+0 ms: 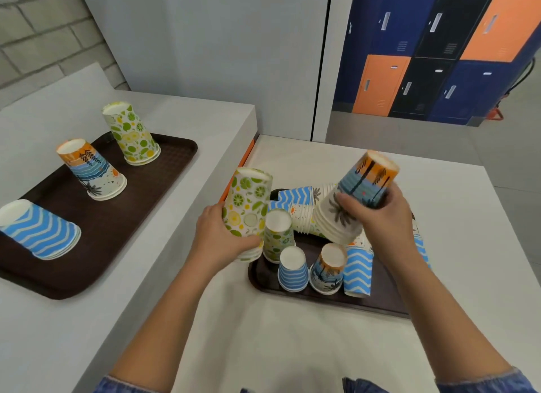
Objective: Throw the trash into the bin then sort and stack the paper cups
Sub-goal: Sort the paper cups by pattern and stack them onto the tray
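No readable text, brand, number or sign is found. Only patterns are printed on the paper cups point(247, 205); the locker point(380, 82) label plates beyond are blurred.

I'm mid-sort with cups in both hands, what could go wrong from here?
The tilted palm-tree stack under your right hand could slide apart and knock over the loose cups on the near tray. The citrus stack in your left hand could clip the small citrus cup beside it.
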A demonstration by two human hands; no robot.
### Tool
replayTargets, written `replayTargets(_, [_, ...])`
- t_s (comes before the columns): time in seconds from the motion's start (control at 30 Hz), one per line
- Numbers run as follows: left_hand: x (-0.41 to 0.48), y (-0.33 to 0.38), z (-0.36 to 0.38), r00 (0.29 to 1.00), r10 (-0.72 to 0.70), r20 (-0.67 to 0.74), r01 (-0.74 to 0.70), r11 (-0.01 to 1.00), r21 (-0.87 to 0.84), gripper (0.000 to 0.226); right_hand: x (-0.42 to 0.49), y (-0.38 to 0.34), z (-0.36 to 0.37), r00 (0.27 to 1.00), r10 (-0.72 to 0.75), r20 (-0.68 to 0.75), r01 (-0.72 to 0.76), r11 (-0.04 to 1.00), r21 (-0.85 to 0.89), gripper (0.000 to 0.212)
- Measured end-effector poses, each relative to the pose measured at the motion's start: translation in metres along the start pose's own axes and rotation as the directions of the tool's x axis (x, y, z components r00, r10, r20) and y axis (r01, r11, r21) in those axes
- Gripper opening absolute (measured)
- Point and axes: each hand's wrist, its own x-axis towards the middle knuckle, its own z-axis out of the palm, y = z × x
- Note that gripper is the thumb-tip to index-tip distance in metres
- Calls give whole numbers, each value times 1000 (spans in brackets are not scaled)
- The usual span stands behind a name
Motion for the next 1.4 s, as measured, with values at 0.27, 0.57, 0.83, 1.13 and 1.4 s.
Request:
replayTargets(0.27, [38, 22, 24, 999, -12, -43, -9, 886, -464, 67, -52, 91, 16, 995, 56, 78, -26, 938, -346, 67])
replayTargets(0.57, [42, 0, 89, 996, 84, 27, -71, 948, -309, 87, -56, 126, 18, 970, 169, 173, -94, 922, -376, 80])
replayTargets(0.83, [32, -40, 114, 985, -10, 170, 59, 957, -285, 90, -53, 123, 3, 939, 221, 264, -127, 935, -330, 90])
replayTargets(1.13, [28, -59, 123, 981, -7, 195, 55, 968, -247, 92, -45, 135, -50, 979, 200, 39, -156, 861, -484, 66])
replayTargets(1.4, [29, -57, 107, 960, -109, 257, 128, 990, -61, 103, -22, 170, -42, 868, 496, 8, -386, 686, -617, 75])
